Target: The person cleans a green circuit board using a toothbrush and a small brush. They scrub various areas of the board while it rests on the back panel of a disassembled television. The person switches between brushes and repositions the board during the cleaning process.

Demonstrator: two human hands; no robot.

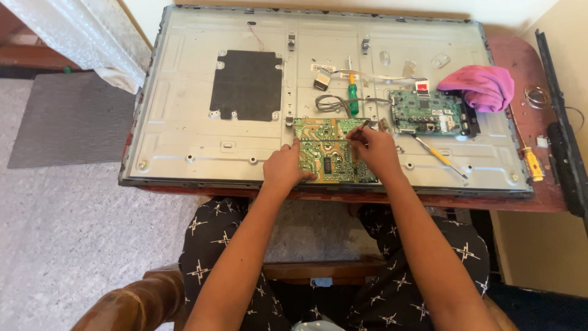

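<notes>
A green circuit board (324, 144), solder side up, lies on the grey metal back panel of a flat screen (184, 92) near its front edge. My left hand (285, 167) rests on the board's left edge, fingers pressing it down. My right hand (373, 150) is at the board's right side, pinching a thin dark tool (358, 129) whose tip touches the board's upper right part.
A second green board (425, 112) with connectors sits to the right, beside a pink cloth (481, 86). A green-handled screwdriver (352, 89), a yellow-handled one (440, 157) and another yellow tool (531, 163) lie around. A black pad (247, 84) and grey cables (334, 103) are on the panel.
</notes>
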